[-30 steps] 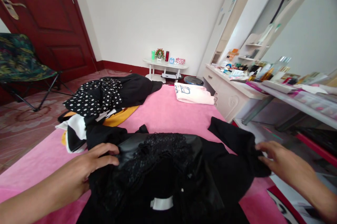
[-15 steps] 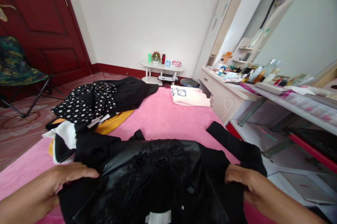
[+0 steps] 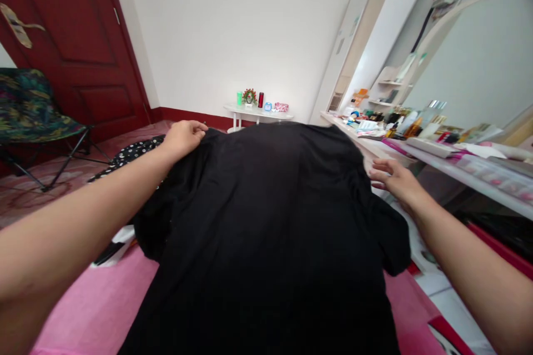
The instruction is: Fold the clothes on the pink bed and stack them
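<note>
A black top [image 3: 275,221] spreads wide in front of me, its plain side facing me, with a short-looking sleeve section drooping at the right. My left hand [image 3: 186,138] is closed at the top's upper left shoulder, fingers pinched on the fabric. Beside the upper right edge, my right hand [image 3: 391,178] has its fingers apart and bent, close to the cloth but not visibly gripping it. The top hides much of the pink bed cover [image 3: 95,302] underneath. The lace and shiny front are out of sight.
A polka-dot garment [image 3: 135,150] and a white-and-black cloth [image 3: 119,246] lie at the left. To the right stands a dressing table [image 3: 377,146] crowded with bottles. A folding chair [image 3: 37,105] is by the red door [image 3: 83,38]; a small white table [image 3: 254,110] stands by the wall.
The black top has been raised and turned, from its lace front low on the bed to its plain side spread upward. Both hands moved up and forward; the right hand's fingers have opened.
</note>
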A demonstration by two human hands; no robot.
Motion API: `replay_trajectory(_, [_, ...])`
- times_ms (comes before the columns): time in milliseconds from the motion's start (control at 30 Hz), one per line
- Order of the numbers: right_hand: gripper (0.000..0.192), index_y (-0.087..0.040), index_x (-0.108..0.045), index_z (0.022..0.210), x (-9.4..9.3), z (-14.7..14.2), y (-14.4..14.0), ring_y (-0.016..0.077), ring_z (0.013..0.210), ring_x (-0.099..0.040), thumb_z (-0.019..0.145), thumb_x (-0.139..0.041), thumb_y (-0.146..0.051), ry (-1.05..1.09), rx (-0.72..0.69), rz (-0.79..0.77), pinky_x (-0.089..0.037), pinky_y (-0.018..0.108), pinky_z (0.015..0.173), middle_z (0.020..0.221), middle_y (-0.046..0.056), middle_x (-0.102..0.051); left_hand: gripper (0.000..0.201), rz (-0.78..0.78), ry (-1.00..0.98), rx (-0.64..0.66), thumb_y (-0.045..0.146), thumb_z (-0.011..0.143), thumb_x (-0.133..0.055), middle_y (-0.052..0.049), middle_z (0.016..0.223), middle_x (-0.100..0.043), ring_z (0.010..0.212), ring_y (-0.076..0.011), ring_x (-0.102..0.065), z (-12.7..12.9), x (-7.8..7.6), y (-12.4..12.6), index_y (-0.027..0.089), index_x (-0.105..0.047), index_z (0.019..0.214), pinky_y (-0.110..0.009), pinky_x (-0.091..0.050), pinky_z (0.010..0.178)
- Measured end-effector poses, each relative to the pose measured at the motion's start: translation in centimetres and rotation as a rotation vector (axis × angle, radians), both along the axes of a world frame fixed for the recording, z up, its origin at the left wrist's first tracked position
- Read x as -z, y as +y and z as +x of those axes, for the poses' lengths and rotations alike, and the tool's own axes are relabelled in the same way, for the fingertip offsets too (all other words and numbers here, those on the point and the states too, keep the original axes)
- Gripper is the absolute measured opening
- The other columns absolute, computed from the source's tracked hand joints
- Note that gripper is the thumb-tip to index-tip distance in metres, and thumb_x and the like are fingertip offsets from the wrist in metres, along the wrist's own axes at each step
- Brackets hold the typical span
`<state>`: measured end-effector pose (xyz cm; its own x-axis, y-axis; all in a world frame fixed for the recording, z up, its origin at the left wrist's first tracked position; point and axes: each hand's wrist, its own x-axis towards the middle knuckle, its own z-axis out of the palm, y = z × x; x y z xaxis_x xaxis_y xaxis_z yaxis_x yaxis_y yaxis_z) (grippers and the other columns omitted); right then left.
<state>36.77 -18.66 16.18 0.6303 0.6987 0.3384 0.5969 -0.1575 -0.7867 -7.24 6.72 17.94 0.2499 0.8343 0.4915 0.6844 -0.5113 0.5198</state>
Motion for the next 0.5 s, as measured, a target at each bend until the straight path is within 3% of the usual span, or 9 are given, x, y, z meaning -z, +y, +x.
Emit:
replay_trajectory(33, [0.039,-0.02,-0.06,0.103,0.5,0.1,0.7,0.0303,0.096,-0.062,0.069,-0.062,-0.038,-0.018,0.001,-0.003,-0.049,0.042,0.077,0.115,0.014,-0.06,0.03,0.07,0.055,-0.026,0.03,0.078,-0.057,-0.01,0.096,-0.065,0.094,-0.028,-0.06,1.1,0.0,0.6,0.013,-0.067,0.101,-0.04,-0.044,0.088])
replay_trajectory(100, [0.047,-0.022,-0.053,0.116,2.9,-0.6,0.3,0.0309,0.11,-0.056,0.073,-0.061,-0.038,-0.103,-0.07,-0.034,-0.046,0.044,0.088,0.125,0.013,-0.055,0.036,0.173,0.174,0.023,0.029,0.081,-0.055,-0.011,0.112,-0.059,0.108,-0.0298,-0.054,2.5,1.6,0.0,0.013,-0.063,0.112,-0.041,-0.04,0.096])
replay_trajectory(200, [0.045,-0.024,-0.051,0.121,7.8,-3.0,-2.6,0.0282,0.118,-0.051,0.08,-0.055,-0.04,-0.32,-0.254,-0.148,-0.04,0.046,0.1,0.128,0.011,-0.053,0.037,0.174,0.307,0.284,0.035,0.084,-0.053,-0.009,0.127,-0.05,0.116,-0.0274,-0.049,2.7,6.3,-3.8,0.019,-0.062,0.117,-0.038,-0.037,0.102])
replay_trajectory(300, [0.039,-0.024,-0.055,0.117,11.8,-4.5,-5.7,0.027,0.124,-0.046,0.081,-0.053,-0.038,-0.476,-0.295,-0.243,-0.036,0.046,0.105,0.137,0.01,-0.045,0.035,0.119,0.445,0.41,0.038,0.085,-0.052,-0.007,0.135,-0.045,0.122,-0.0278,-0.044,0.7,10.9,-7.5,0.024,-0.063,0.115,-0.041,-0.035,0.105])
replay_trajectory(400, [0.035,-0.022,-0.061,0.11,13.5,-3.4,-7.3,0.0286,0.123,-0.047,0.081,-0.051,-0.038,-0.554,-0.242,-0.31,-0.039,0.046,0.103,0.135,0.011,-0.046,0.034,0.079,0.49,0.359,0.037,0.086,-0.049,-0.006,0.136,-0.045,0.123,-0.0286,-0.044,-2.8,13.5,-8.7,0.025,-0.064,0.114,-0.043,-0.034,0.106])
replay_trajectory(500, [0.035,-0.021,-0.066,0.106,13.8,-1.2,-7.4,0.0318,0.12,-0.05,0.08,-0.052,-0.039,-0.633,-0.229,-0.416,-0.042,0.049,0.099,0.13,0.014,-0.05,0.039,0.097,0.471,0.208,0.038,0.085,-0.05,-0.009,0.137,-0.044,0.121,-0.0303,-0.046,-6.3,14.5,-8.6,0.024,-0.061,0.119,-0.045,-0.038,0.103])
